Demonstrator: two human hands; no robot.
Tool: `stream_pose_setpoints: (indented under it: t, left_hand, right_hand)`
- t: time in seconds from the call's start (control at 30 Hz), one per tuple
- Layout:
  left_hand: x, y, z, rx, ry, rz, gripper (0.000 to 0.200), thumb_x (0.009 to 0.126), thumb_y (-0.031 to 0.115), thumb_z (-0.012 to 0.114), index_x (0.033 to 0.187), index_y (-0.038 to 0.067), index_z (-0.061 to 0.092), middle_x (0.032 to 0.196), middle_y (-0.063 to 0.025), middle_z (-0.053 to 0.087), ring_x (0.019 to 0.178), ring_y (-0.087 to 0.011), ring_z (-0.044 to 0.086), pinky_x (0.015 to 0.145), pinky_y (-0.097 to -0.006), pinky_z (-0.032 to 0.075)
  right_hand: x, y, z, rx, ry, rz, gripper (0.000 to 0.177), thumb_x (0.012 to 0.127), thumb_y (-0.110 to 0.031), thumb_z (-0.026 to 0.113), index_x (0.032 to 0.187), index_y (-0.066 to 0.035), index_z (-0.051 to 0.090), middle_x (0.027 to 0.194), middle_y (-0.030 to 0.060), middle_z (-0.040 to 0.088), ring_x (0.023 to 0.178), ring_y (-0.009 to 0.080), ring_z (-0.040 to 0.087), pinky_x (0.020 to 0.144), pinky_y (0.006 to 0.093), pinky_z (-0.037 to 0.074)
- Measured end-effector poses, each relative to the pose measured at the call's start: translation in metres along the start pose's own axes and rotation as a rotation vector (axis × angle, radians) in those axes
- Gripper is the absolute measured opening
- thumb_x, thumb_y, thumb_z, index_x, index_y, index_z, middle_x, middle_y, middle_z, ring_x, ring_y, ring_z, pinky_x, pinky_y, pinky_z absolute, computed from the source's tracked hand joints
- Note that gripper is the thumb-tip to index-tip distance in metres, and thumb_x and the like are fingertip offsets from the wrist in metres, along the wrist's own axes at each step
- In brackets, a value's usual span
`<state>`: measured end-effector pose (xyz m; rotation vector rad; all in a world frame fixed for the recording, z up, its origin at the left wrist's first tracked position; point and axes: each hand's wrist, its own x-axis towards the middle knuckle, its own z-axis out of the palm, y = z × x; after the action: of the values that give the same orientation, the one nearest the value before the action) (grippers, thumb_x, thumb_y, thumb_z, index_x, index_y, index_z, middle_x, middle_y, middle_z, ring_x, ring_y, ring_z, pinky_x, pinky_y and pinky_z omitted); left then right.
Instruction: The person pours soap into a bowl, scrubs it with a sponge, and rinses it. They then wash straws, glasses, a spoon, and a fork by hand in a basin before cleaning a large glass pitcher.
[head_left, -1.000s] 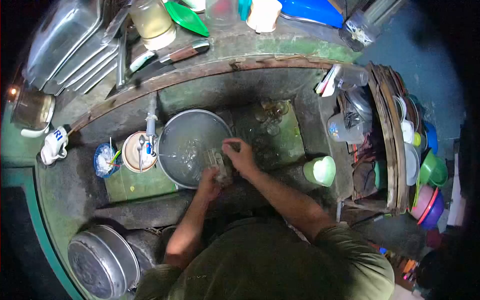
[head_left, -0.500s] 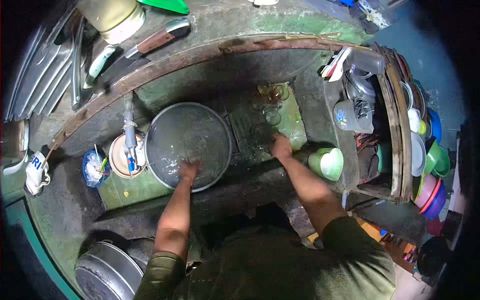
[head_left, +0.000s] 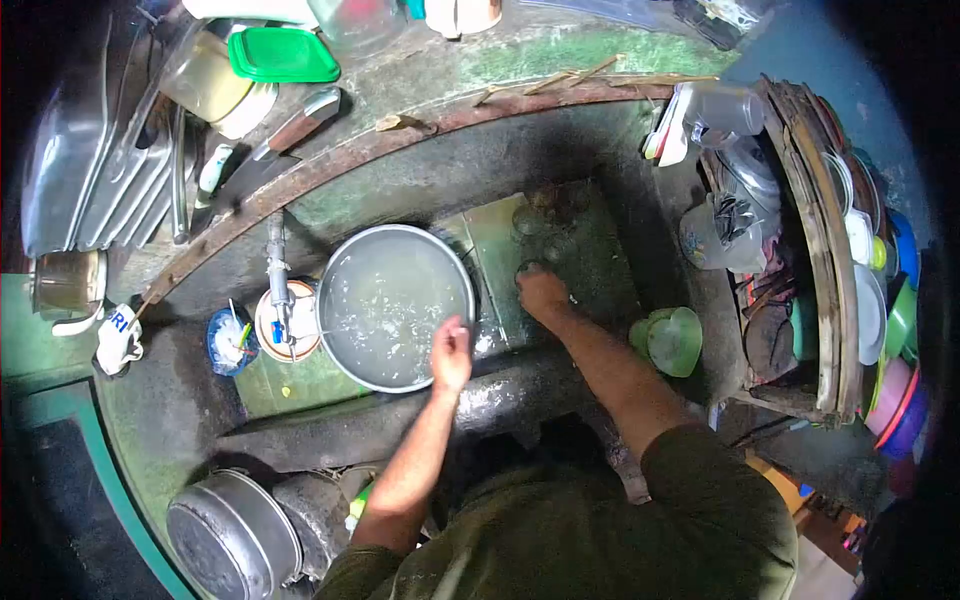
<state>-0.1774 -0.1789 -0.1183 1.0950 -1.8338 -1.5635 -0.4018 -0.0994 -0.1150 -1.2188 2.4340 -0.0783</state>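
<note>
Seen from above, a person stands at a dark, wet concrete wash trough. In the middle sits a round metal basin, open upward and holding cloudy, foamy water.

The left hand lies on the basin's rim at 4 o'clock, with its fingers pointing toward 12 o'clock over the water. Whether it grips the rim cannot be told. The right hand is well apart from it, at 3 o'clock from the basin. Its fingertips are on a clear drinking glass that stands on a green tiled ledge. Whether the fingers close on the glass cannot be told. The glass is seen end-on, so its long axis runs straight up and down. More glasses stand just beyond it at 12 o'clock.

At 9 o'clock from the basin a tap hangs over a small round tub. Next to the tub is a blue cup holding white material and thin sticks. A green heart-shaped cup stands just beside the right forearm.

Across the top runs a worn concrete desk. It carries a jar with a green lid, a knife and stacked metal trays. At 3 o'clock a wooden rack holds plates and coloured bowls on edge, near a clear jug of dark utensils. A lidded metal pot sits at 7 o'clock.
</note>
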Motion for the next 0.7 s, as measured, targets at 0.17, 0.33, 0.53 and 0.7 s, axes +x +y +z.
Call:
stream_pose_setpoints:
  t: [0.17, 0.33, 0.53, 0.7]
  left_hand:
    - [-0.028, 0.08, 0.058, -0.714, -0.553, -0.928, 0.061, 0.1, 0.052, 0.029, 0.123, -0.001, 0.05, 0.108, -0.0149, 0.064, 0.097, -0.0248, 0.064, 0.081, -0.0364, 0.053]
    - [-0.03, 0.132, 0.113, -1.081, -0.468, -0.902, 0.046, 0.098, 0.047, 0.042, 0.116, 0.006, 0.054, 0.111, -0.0138, 0.065, 0.104, -0.029, 0.061, 0.094, -0.0479, 0.046]
    - [-0.038, 0.157, 0.113, -0.78, -0.236, -0.446, 0.02, 0.103, 0.025, 0.039, 0.11, 0.01, 0.05, 0.069, -0.0017, 0.048, 0.057, -0.0171, 0.05, 0.058, -0.0342, 0.052]
    - [-0.068, 0.171, 0.11, 0.087, -0.455, 0.107, 0.029, 0.102, 0.024, 0.038, 0.123, 0.007, 0.049, 0.077, -0.0075, 0.055, 0.072, -0.0212, 0.058, 0.067, -0.0355, 0.05]
  right_hand:
    - [-0.07, 0.012, -0.052, 0.212, 0.445, -0.131, 0.021, 0.076, -0.014, 0.066, 0.095, -0.006, 0.063, 0.087, 0.0162, 0.059, 0.081, 0.0354, 0.061, 0.067, 0.0438, 0.052]
    - [-0.169, -0.006, -0.103, 0.679, 0.798, -0.284, 0.021, 0.073, 0.0, 0.071, 0.092, -0.003, 0.064, 0.091, 0.014, 0.062, 0.085, 0.0293, 0.064, 0.071, 0.0368, 0.053]
    - [-0.219, 0.046, -0.108, 0.842, 0.689, -0.212, 0.017, 0.071, 0.002, 0.067, 0.087, -0.002, 0.067, 0.085, 0.0106, 0.065, 0.078, 0.0237, 0.065, 0.075, 0.0324, 0.051]
    - [-0.209, 0.046, -0.164, 1.845, 0.442, -0.05, 0.012, 0.078, -0.001, 0.064, 0.089, -0.001, 0.059, 0.091, 0.0049, 0.062, 0.085, 0.0143, 0.058, 0.081, 0.0288, 0.045]
